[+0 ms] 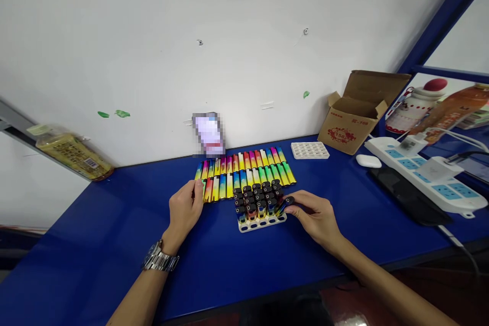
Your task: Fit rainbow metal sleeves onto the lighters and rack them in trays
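My right hand (316, 216) pinches a lighter (282, 207) by its black top, tilted at the front right corner of a white holed tray (263, 224). Several lighters stand upright in that tray, black tops up, with bare holes along its front edge. My left hand (186, 207) is closed at the left end of the front row of lighters (229, 186), its thumb by the end one. Its fingertips are partly hidden, so I cannot tell what they grip. Behind lies a second row of colourful lighters (245, 161).
A second white holed tray (309, 150) lies by the wall near an open cardboard box (346, 122). On the right are a power strip (428, 175), a white case (369, 161) and a black flat object (407, 196). A phone (209, 135) leans on the wall; a yellow bottle (72, 153) is at left.
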`<move>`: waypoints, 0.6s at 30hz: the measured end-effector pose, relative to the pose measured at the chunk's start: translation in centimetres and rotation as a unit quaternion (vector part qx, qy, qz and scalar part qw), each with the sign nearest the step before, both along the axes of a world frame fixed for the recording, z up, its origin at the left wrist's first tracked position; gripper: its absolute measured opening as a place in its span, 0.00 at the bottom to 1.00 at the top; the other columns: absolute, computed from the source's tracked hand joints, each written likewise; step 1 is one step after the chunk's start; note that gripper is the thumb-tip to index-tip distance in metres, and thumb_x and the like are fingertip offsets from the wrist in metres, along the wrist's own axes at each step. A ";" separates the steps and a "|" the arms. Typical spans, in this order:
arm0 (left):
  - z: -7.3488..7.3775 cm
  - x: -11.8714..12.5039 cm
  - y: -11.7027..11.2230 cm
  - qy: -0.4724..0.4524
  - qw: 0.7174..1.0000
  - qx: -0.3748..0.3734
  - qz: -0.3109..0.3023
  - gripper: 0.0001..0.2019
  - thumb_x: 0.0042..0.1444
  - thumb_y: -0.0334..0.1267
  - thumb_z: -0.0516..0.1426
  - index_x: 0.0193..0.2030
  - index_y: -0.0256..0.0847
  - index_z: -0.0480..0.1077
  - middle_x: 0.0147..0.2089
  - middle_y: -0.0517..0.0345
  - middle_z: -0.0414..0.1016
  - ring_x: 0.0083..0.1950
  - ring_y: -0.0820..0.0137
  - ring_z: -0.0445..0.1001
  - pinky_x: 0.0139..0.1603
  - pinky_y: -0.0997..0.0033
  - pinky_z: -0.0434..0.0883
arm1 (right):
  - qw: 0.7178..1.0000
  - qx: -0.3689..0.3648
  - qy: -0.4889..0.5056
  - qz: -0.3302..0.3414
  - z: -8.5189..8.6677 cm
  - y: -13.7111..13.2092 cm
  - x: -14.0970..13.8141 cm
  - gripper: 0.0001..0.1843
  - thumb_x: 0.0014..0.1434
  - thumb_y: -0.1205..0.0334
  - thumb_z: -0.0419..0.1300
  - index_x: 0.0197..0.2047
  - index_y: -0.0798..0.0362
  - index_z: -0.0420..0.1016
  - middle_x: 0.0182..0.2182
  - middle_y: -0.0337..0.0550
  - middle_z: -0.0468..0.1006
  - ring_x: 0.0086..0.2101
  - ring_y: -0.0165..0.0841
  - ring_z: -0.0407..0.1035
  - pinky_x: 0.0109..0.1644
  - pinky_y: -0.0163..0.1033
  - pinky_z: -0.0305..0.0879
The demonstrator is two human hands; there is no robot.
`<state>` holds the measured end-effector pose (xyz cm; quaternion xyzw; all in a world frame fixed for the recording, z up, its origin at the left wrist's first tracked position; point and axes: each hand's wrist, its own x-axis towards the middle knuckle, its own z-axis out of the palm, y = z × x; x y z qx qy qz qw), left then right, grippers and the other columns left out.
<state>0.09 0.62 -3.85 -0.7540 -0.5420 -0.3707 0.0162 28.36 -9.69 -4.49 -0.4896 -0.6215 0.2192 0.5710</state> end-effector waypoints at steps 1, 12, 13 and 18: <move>0.0 0.0 0.0 0.001 1.000 0.000 0.000 0.18 0.63 0.41 0.45 0.26 0.38 0.66 0.18 0.62 0.63 0.20 0.75 0.61 0.24 0.73 0.54 | 1.000 0.012 -0.018 -0.006 -0.1 0.0 0.0 0.05 0.55 0.60 0.63 0.32 0.49 0.81 0.29 0.45 0.80 0.30 0.38 0.74 0.31 0.40 0.71; 0.0 0.1 0.0 0.003 1.000 0.000 0.001 0.18 0.62 0.41 0.45 0.25 0.39 0.66 0.18 0.62 0.63 0.20 0.75 0.61 0.24 0.73 0.54 | 0.984 0.056 -0.165 -0.045 -0.4 0.0 -0.2 0.10 0.58 0.58 0.60 0.31 0.51 0.81 0.26 0.47 0.79 0.25 0.35 0.72 0.27 0.38 0.69; 0.1 0.1 0.0 0.005 1.000 -0.001 0.001 0.18 0.62 0.41 0.45 0.25 0.39 0.65 0.18 0.62 0.63 0.20 0.75 0.61 0.24 0.73 0.54 | 0.983 0.051 -0.168 -0.044 -0.3 0.1 -0.1 0.11 0.59 0.56 0.60 0.30 0.52 0.81 0.25 0.47 0.78 0.24 0.35 0.72 0.27 0.37 0.67; 0.1 0.0 0.0 0.002 1.000 -0.002 0.005 0.18 0.62 0.41 0.45 0.25 0.39 0.65 0.19 0.61 0.64 0.21 0.75 0.62 0.24 0.73 0.54 | 0.989 -0.057 -0.139 -0.006 -0.2 0.2 0.6 0.22 0.60 0.47 0.56 0.24 0.52 0.77 0.19 0.42 0.75 0.21 0.33 0.68 0.23 0.35 0.59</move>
